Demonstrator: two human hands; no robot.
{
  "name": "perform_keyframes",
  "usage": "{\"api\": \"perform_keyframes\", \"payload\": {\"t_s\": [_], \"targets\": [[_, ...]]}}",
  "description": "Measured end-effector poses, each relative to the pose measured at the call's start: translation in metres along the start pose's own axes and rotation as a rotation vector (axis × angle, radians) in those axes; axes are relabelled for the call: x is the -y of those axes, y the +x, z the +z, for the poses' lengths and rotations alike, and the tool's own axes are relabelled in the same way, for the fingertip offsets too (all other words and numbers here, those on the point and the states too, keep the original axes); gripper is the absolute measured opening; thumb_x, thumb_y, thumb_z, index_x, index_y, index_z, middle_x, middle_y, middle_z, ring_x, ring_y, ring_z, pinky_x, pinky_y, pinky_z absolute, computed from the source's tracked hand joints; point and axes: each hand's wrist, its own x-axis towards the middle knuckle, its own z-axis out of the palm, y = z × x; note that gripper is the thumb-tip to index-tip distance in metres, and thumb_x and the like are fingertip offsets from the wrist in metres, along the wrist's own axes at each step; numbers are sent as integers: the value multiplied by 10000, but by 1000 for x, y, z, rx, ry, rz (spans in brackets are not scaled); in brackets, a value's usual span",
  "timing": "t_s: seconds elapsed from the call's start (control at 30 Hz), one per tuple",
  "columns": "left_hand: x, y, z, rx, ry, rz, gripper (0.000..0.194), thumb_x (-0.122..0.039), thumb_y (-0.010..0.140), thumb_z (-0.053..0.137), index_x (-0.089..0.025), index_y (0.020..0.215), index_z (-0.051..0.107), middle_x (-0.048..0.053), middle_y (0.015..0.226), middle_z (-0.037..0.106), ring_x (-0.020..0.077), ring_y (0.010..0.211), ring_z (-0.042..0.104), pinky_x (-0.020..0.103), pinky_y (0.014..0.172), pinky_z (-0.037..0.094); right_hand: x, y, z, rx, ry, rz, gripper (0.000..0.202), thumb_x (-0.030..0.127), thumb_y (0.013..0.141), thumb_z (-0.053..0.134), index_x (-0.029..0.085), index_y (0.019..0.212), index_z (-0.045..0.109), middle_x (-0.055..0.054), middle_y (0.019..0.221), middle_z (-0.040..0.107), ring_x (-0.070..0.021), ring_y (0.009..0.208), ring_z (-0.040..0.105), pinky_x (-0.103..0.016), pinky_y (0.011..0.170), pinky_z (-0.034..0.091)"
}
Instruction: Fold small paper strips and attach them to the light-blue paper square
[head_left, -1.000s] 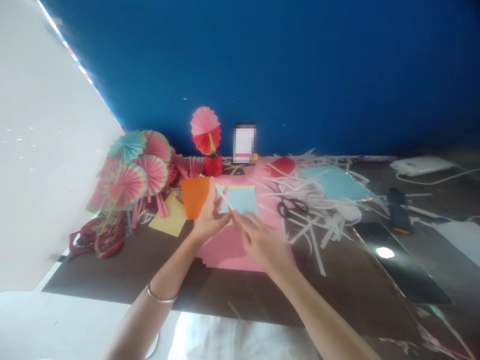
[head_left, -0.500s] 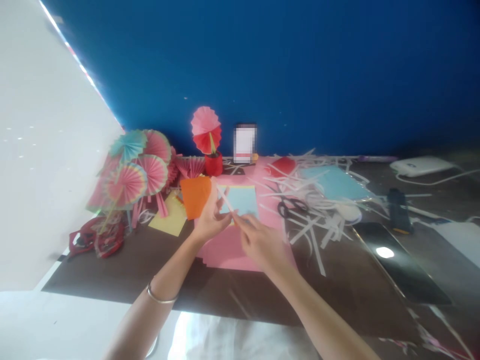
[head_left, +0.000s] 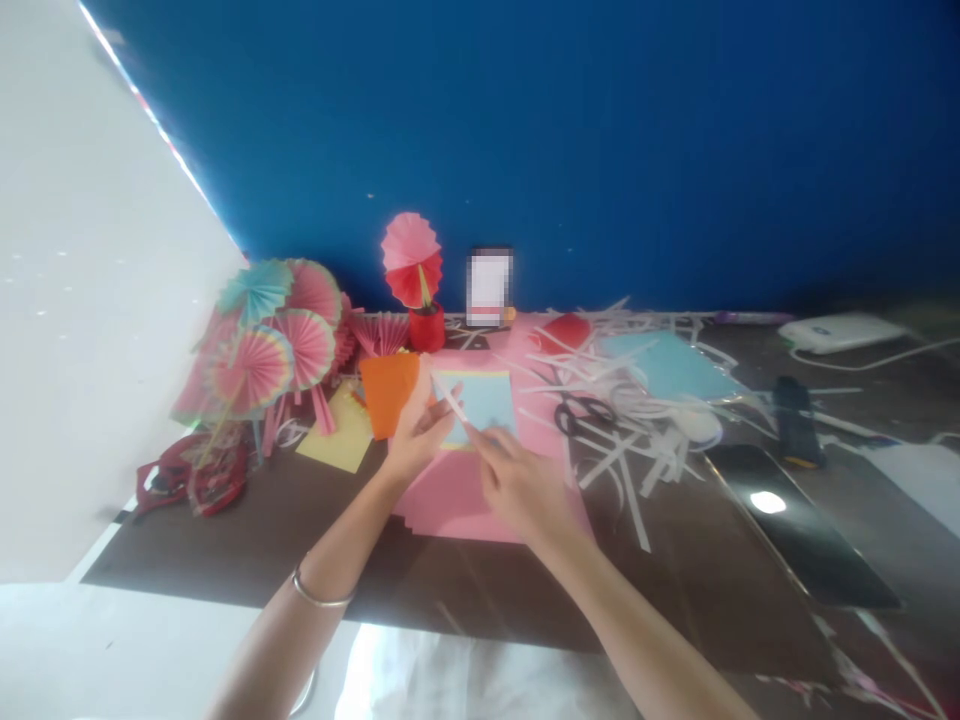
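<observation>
A narrow white strip [head_left: 452, 397], apparently paper, slants between my two hands. My left hand [head_left: 417, 430] has its fingers closed around the strip's far end, though blur softens the fingertips. Thumb and forefinger of my right hand [head_left: 519, 484] pinch the near end. Below them is a light blue paper square [head_left: 487, 398] with yellow edges. It lies on a stack of pink paper sheets [head_left: 465, 505]. An orange paper [head_left: 386, 392] is beside my left hand, and a yellow sheet [head_left: 339, 430] lies further left.
Folded paper fans [head_left: 255, 365] crowd the left, near red-handled scissors [head_left: 191, 475]. A fan flower stands in a red pot [head_left: 427, 327] at the back. White paper scraps [head_left: 637, 440], black scissors [head_left: 581, 414], a blue sheet [head_left: 675, 365] and a phone [head_left: 799, 530] are on the right.
My left thumb has shifted up and away from the strip's near end. The right hand has hardly moved and still pinches the strip.
</observation>
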Motion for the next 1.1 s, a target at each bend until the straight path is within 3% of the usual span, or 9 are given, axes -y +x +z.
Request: {"api": "perform_keyframes", "payload": {"t_s": [0.17,0.37,0.63,0.83,0.97,1.1], "targets": [[-2,-1,6,-80,-9,-68,780,-328,754,652,-423,1374,188,6,1501,111,307,1199,458,423,971,439,0,0,2,9,-23,-7,477,118,816,376,273,1242,523,-48,1013,633,-103,581,565,-214,516,399],[2,0,6,-125,34,-58,777,-330,740,665,-409,1370,217,12,1501,76,305,1164,496,361,891,511,0,0,2,33,-29,-2,496,137,822,384,294,1284,474,-41,1015,627,-100,570,561,-219,512,400],[3,-1,1,-17,9,-28,857,-294,722,669,-423,1383,137,19,1496,111,301,1195,465,365,865,515,-2,-1,5,-51,85,-2,453,130,816,404,262,1229,534,-33,999,630,-96,607,572,-206,528,409],[5,1,-1,14,79,-28,955,-267,695,686,-301,1417,62,138,1311,449,279,1201,455,277,745,526,-2,-2,4,-110,127,-7,451,114,805,410,235,1218,543,-30,976,638,-95,611,570,-207,532,407],[9,3,-3,19,127,-22,834,-290,728,651,-242,1409,173,116,1076,613,266,1054,583,314,760,524,-2,-1,2,-161,140,-8,436,118,813,411,231,1209,553,-35,961,647,-109,673,590,-204,550,403],[20,2,-9,3,198,-33,592,-285,760,600,-221,1317,410,73,994,649,227,900,657,343,813,516,-3,1,4,-176,124,9,433,127,825,414,250,1217,548,-31,944,649,-102,668,586,-198,527,381]]}}
